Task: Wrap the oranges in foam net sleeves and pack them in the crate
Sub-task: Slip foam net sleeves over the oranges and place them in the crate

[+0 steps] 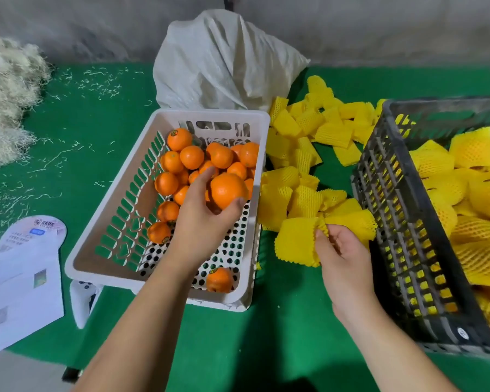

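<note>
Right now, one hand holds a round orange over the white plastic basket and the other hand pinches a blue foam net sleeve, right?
Not quite: the head view shows the right hand pinching a yellow foam net sleeve, not blue. The left hand does hold the round orange over the white plastic basket.

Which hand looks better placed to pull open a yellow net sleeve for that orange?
The right hand, probably. It already pinches a foam net sleeve from the loose pile beside the dark crate. The left hand is busy gripping an orange over the white basket.
</note>
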The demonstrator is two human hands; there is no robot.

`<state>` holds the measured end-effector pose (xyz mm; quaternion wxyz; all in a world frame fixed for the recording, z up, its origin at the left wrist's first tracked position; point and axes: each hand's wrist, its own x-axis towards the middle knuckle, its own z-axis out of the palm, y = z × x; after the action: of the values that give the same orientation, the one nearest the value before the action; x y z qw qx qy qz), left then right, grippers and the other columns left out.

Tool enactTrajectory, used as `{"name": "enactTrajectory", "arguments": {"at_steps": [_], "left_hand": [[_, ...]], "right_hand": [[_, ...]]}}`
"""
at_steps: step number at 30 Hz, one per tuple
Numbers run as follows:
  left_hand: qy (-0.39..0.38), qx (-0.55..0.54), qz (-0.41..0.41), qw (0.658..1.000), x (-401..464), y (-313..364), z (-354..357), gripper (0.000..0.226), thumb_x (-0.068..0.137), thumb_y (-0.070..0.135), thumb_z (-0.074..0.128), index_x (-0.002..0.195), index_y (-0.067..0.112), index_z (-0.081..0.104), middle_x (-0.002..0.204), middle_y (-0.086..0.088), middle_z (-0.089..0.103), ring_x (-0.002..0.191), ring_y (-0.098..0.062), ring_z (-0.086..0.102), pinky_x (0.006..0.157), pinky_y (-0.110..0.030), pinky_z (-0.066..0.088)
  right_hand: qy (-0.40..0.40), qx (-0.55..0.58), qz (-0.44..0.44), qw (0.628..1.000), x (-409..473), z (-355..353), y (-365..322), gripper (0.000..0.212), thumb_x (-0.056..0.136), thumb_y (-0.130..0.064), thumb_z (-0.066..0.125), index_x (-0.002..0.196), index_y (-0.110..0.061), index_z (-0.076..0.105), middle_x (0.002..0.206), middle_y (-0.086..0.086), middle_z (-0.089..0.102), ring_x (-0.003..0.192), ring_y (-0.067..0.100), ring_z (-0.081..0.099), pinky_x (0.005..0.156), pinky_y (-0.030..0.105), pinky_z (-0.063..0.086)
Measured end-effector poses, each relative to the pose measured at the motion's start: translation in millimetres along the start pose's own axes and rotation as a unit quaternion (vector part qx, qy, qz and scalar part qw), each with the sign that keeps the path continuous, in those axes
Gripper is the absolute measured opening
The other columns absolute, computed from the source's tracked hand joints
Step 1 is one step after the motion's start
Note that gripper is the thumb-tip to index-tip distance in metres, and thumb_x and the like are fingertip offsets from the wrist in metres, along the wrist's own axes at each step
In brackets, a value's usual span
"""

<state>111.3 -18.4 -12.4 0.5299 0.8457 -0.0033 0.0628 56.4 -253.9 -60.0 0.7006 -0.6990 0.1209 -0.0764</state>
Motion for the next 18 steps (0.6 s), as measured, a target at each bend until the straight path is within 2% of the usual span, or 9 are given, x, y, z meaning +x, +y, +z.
{"name": "enactTrajectory", "arguments": {"at_steps": [1, 2, 4, 6, 9, 11, 14, 16, 18], "left_hand": [[-0.017, -0.108, -0.022, 0.994, -11, 9, 4, 0.072, 0.087, 0.052, 0.076, 0.151, 0.034, 0.047, 0.134, 0.022, 0.06, 0.109, 0.01, 0.065, 0.077, -0.005, 0.052], [-0.055, -0.196, -0.047, 0.978, -20, 16, 10, 0.071, 0.084, 0.051, 0.078, 0.149, 0.035, 0.053, 0.134, 0.009, 0.066, 0.11, -0.002, 0.07, 0.08, -0.013, 0.056], [-0.161, -0.288, -0.08, 0.941, -39, 21, 22, 0.066, 0.078, 0.04, 0.08, 0.142, 0.031, 0.061, 0.137, -0.004, 0.065, 0.115, -0.023, 0.071, 0.084, -0.032, 0.061], [-0.262, -0.336, -0.103, 0.899, -52, 16, 27, 0.068, 0.075, 0.028, 0.079, 0.14, 0.021, 0.06, 0.145, -0.011, 0.056, 0.118, -0.032, 0.068, 0.087, -0.041, 0.059], [-0.361, -0.387, -0.151, 0.835, -55, 7, 17, 0.085, 0.071, 0.032, 0.091, 0.144, 0.011, 0.053, 0.143, -0.017, 0.052, 0.11, -0.036, 0.068, 0.086, -0.039, 0.059], [-0.422, -0.39, -0.152, 0.804, -53, 5, 12, 0.089, 0.073, 0.042, 0.093, 0.146, 0.012, 0.053, 0.136, -0.014, 0.061, 0.103, -0.033, 0.071, 0.087, -0.036, 0.06], [-0.453, -0.35, -0.137, 0.809, -53, 9, 14, 0.091, 0.075, 0.047, 0.092, 0.148, 0.01, 0.052, 0.125, -0.013, 0.069, 0.098, -0.028, 0.074, 0.087, -0.033, 0.061], [-0.407, -0.34, -0.149, 0.835, -55, 11, 19, 0.101, 0.069, 0.049, 0.095, 0.147, 0.003, 0.051, 0.122, -0.019, 0.069, 0.097, -0.029, 0.074, 0.085, -0.032, 0.062], [-0.321, -0.365, -0.159, 0.859, -58, 9, 24, 0.105, 0.064, 0.048, 0.099, 0.145, 0.0, 0.052, 0.126, -0.024, 0.066, 0.097, -0.03, 0.073, 0.083, -0.03, 0.062]], "right_hand": [[0.007, 0.01, -0.011, 1.0, -1, 4, -5, 0.012, 0.1, -0.022, 0.062, 0.092, -0.027, 0.07, 0.078, -0.008, 0.067, 0.071, 0.009, 0.057, 0.069, 0.031, 0.048], [0.01, 0.013, -0.026, 1.0, -1, 9, -10, 0.014, 0.1, -0.022, 0.063, 0.091, -0.03, 0.069, 0.075, -0.012, 0.065, 0.068, 0.005, 0.054, 0.066, 0.025, 0.047], [0.007, 0.004, -0.05, 0.999, -3, 20, -19, 0.02, 0.099, -0.022, 0.065, 0.092, -0.04, 0.067, 0.081, -0.014, 0.068, 0.071, -0.001, 0.059, 0.066, 0.016, 0.049], [-0.001, -0.022, -0.044, 0.999, -4, 26, -22, 0.021, 0.098, -0.025, 0.067, 0.094, -0.046, 0.064, 0.091, -0.017, 0.07, 0.081, -0.002, 0.063, 0.071, 0.022, 0.05], [-0.003, -0.081, -0.037, 0.996, -11, 24, -18, 0.026, 0.096, -0.027, 0.069, 0.095, -0.052, 0.061, 0.096, -0.029, 0.065, 0.089, -0.009, 0.06, 0.072, 0.022, 0.045], [0.005, -0.094, -0.031, 0.995, -20, 21, -12, 0.022, 0.094, -0.027, 0.072, 0.096, -0.045, 0.06, 0.097, -0.027, 0.065, 0.092, -0.009, 0.059, 0.071, 0.019, 0.044], [0.012, -0.088, -0.009, 0.996, -29, 21, -9, 0.029, 0.092, -0.019, 0.074, 0.1, -0.04, 0.057, 0.102, -0.018, 0.063, 0.099, -0.001, 0.06, 0.075, 0.021, 0.045], [0.002, -0.093, -0.001, 0.996, -30, 18, -16, 0.031, 0.094, -0.015, 0.071, 0.104, -0.042, 0.061, 0.109, -0.02, 0.064, 0.105, 0.001, 0.06, 0.083, 0.024, 0.048], [0.002, -0.093, -0.009, 0.996, -29, 12, -24, 0.023, 0.096, -0.017, 0.07, 0.104, -0.039, 0.069, 0.103, -0.02, 0.071, 0.1, -0.001, 0.065, 0.086, 0.025, 0.052]]}}
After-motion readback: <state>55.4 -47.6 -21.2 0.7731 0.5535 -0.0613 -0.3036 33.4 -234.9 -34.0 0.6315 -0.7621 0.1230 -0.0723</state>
